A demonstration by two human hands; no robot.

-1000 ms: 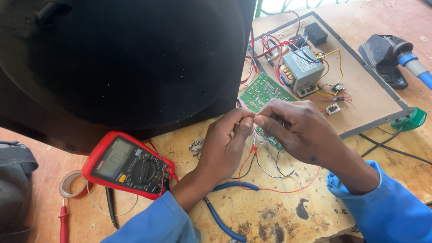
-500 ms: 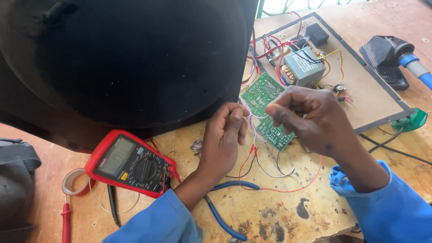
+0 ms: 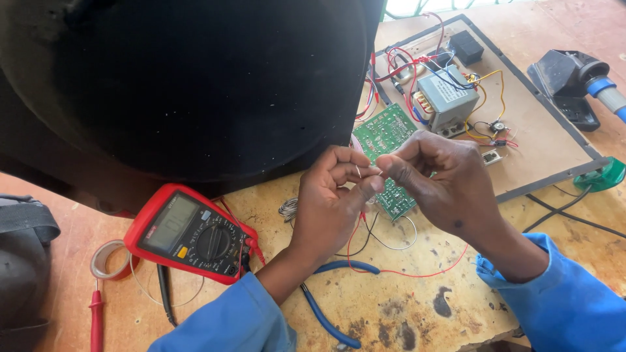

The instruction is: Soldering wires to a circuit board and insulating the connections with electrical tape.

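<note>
Multimeter [image 3: 189,233] left of both hands, circuit board [image 3: 389,150] behind them, pliers [image 3: 329,306] in front — transformer [image 3: 447,99] behind board.

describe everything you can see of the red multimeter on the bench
The multimeter is a handheld meter in a red rubbery casing with a dark face. It has a grey display at its upper left, a round black dial in the middle and small buttons between them. It lies flat and face up on the worn wooden bench, turned at an angle, left of the left hand. Neither hand touches it. Red leads run from its right edge.
</note>
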